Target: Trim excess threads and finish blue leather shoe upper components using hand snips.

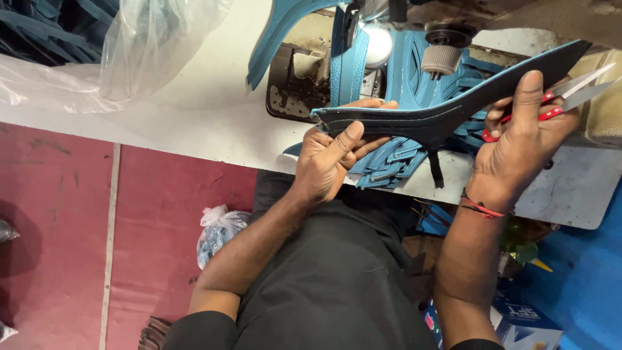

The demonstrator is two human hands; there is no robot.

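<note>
A long black and blue Y-shaped shoe strap piece (440, 120) is held across the front of a sewing machine (363, 58). My left hand (334, 159) pinches its left end, thumb on top. My right hand (521, 139) grips the wider right part, thumb pressed on the black face, and also holds small red-handled thread snips (570, 94) whose blades point right. A pile of blue strap pieces (389, 165) lies on the table under my hands.
The white table (194, 110) carries a clear plastic bag (116, 58) of dark blue pieces at the back left. A small plastic bag (217, 233) lies on the red floor. A blue box (525, 324) sits at lower right.
</note>
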